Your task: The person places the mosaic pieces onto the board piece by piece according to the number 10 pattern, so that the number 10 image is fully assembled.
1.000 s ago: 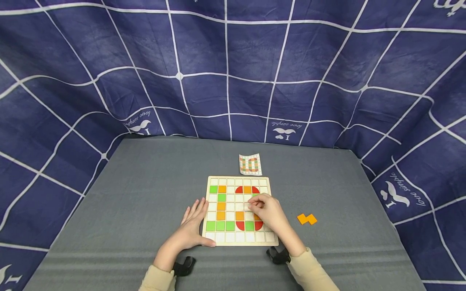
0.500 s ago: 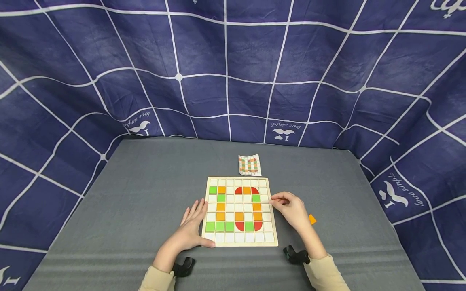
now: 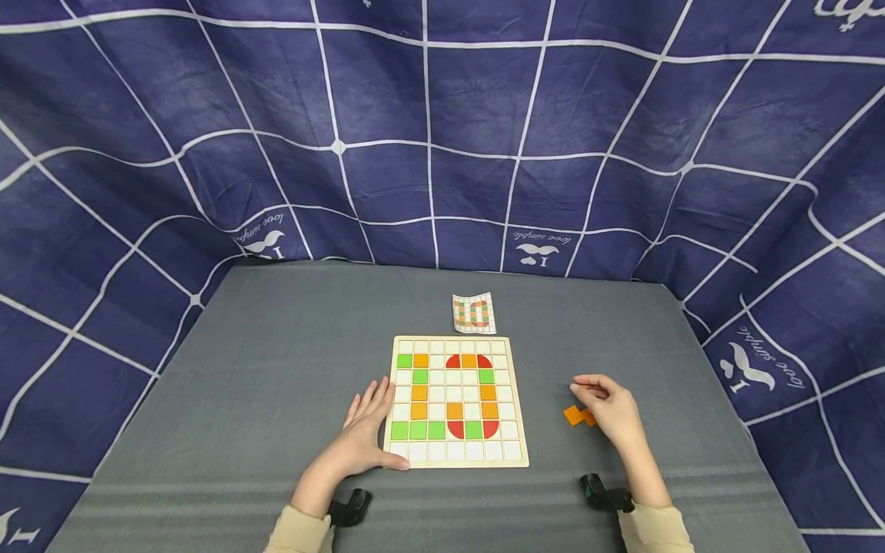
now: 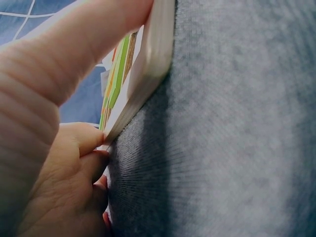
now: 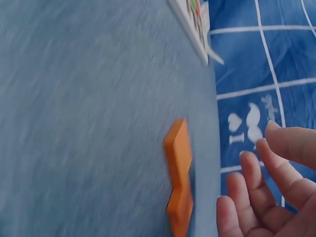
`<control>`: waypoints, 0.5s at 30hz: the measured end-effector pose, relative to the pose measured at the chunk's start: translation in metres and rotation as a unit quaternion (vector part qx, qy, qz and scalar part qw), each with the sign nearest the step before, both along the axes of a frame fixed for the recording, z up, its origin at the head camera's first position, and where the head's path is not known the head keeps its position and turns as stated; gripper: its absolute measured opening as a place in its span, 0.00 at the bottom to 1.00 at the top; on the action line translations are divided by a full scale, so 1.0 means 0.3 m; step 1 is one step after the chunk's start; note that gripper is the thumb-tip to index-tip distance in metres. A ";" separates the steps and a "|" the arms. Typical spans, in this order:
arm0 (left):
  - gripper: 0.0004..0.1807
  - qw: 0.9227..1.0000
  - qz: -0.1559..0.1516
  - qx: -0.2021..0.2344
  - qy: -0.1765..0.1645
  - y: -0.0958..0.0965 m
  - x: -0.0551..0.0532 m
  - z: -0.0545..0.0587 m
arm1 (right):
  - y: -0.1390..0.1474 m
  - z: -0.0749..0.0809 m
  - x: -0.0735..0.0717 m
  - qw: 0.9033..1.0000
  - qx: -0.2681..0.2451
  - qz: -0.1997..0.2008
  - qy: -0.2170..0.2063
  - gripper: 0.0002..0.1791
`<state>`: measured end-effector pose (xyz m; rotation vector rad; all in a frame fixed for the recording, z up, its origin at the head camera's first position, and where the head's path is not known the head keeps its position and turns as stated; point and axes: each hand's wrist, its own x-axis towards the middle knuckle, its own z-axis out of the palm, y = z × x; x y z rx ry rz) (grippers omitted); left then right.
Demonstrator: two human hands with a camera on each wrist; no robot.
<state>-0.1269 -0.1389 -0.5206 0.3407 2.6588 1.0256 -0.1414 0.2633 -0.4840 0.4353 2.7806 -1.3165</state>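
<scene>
A square wooden grid board lies on the grey table, with green, orange and red tiles set in some of its white cells. My left hand rests against the board's left edge, fingers spread and fairly straight, thumb at the near-left corner. The left wrist view shows the thumb over the board's rim. To the right of the board, my right hand hovers over two orange square tiles. Its fingers are loosely bent and hold nothing. Seen from the right wrist, the orange tiles lie touching, apart from the fingers.
Behind the board lies a small, slightly curled pattern card with a printed coloured grid. A blue cloth with white lines hangs at the back and sides of the grey table.
My right hand has moved from over the board to the right, to the orange tiles. An orange tile now shows in the right-hand column where the hand was. The left hand stays put.
</scene>
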 end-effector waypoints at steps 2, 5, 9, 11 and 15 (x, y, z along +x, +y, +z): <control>0.73 1.000 0.000 0.000 0.000 0.000 0.000 0.001 | 0.020 -0.006 0.014 1.000 0.001 -0.006 -0.006 0.20; 0.73 1.000 -0.001 0.003 -0.001 0.001 0.000 0.004 | 0.041 -0.022 0.036 1.000 0.014 -0.010 -0.011 0.20; 0.73 1.000 -0.001 0.005 -0.003 0.000 0.002 0.006 | 0.061 -0.048 0.060 0.999 0.036 -0.006 -0.026 0.22; 0.73 1.000 -0.001 0.005 -0.003 0.000 0.002 0.006 | 0.069 -0.058 0.065 0.999 0.041 -0.003 -0.030 0.23; 0.73 1.000 0.001 0.002 -0.002 0.000 0.003 0.003 | 0.080 -0.068 0.066 0.999 0.044 0.000 -0.032 0.25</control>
